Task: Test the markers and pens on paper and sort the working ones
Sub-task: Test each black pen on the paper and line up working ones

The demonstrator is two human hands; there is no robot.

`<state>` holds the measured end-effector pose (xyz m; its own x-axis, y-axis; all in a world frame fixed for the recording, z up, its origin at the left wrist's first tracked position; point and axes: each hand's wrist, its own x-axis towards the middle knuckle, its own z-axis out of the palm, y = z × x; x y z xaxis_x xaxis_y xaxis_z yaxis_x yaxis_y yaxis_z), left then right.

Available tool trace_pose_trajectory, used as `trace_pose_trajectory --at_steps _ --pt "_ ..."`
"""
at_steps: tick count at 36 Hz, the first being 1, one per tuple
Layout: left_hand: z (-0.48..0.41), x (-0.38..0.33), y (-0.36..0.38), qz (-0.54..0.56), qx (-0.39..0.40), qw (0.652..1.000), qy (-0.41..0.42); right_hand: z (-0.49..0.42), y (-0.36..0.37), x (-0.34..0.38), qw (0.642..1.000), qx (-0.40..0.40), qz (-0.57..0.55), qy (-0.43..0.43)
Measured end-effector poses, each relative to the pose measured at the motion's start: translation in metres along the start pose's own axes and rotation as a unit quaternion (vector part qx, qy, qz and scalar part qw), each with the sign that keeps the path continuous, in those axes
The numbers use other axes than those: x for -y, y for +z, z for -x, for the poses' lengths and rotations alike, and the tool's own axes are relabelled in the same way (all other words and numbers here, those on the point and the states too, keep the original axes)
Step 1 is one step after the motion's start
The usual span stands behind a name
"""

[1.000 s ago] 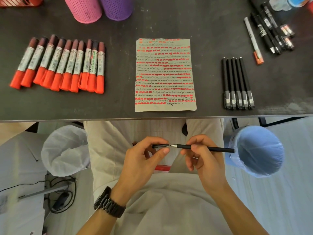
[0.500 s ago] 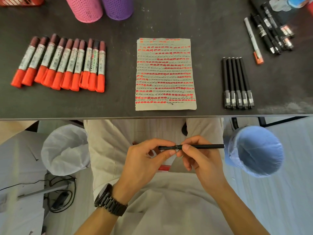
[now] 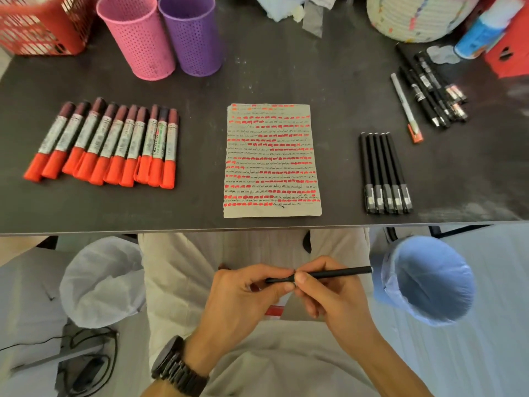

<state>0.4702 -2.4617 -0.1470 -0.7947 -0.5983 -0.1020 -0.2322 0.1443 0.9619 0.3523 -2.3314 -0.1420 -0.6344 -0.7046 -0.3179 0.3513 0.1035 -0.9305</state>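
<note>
One black pen [image 3: 335, 273] is held crosswise, nearer than the table [image 3: 286, 75] edge: my left hand [image 3: 243, 293] pinches its left end, my right hand [image 3: 329, 296] grips the barrel.

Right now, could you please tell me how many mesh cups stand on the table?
2: a pink cup at the back left of the table and a purple cup right of it; none seems hidden.

Black wristwatch [image 3: 177, 368] on the wrist behind the left hand [image 3: 243, 293]: dark case, chunky black link bracelet. Light beige trousers [image 3: 183, 270], creased over both thighs. Pale off-white shirt [image 3: 274, 365] lower down, loose folds across the lap. Both forearms bare up to the frame edge.
</note>
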Motion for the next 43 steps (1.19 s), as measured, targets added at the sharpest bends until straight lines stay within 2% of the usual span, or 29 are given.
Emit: trace_pose_trajectory --at_steps 4,8,13,15,18,21,24,30,32,43 --pt "-0.004 -0.004 0.002 -0.026 -0.009 0.999 0.025 0.001 0.003 0.009 0.999 -0.014 0.038 -0.014" --pt "-0.016 -0.014 -0.002 -0.117 -0.018 0.987 0.111 -0.002 0.001 0.026 0.995 -0.034 0.08 -0.055" --pt "-0.046 -0.035 -0.023 -0.164 -0.112 0.954 0.223 -0.015 -0.018 0.072 0.981 -0.106 0.104 -0.127" --pt "-0.063 -0.041 -0.034 -0.186 -0.155 0.939 0.244 -0.022 -0.034 0.09 0.976 -0.127 0.109 -0.138" --pt "-0.094 -0.046 -0.051 -0.248 -0.181 0.921 0.239 -0.032 -0.064 0.115 0.966 -0.143 0.17 -0.13" --pt "-0.12 -0.042 -0.061 -0.323 -0.136 0.911 0.216 -0.042 -0.096 0.133 0.946 -0.153 0.268 -0.098" --pt "-0.137 -0.032 -0.061 -0.389 -0.08 0.903 0.162 -0.05 -0.123 0.145 0.912 -0.157 0.375 -0.062" --pt "-0.141 -0.028 -0.059 -0.389 -0.066 0.909 0.136 -0.068 -0.138 0.159 0.842 -0.153 0.517 0.007" --pt "-0.14 -0.028 -0.06 -0.382 -0.066 0.913 0.127 -0.073 -0.136 0.159 0.831 -0.152 0.535 0.012" --pt "-0.137 -0.025 -0.061 -0.371 -0.074 0.918 0.119 -0.087 -0.131 0.148 0.818 -0.146 0.556 0.018"
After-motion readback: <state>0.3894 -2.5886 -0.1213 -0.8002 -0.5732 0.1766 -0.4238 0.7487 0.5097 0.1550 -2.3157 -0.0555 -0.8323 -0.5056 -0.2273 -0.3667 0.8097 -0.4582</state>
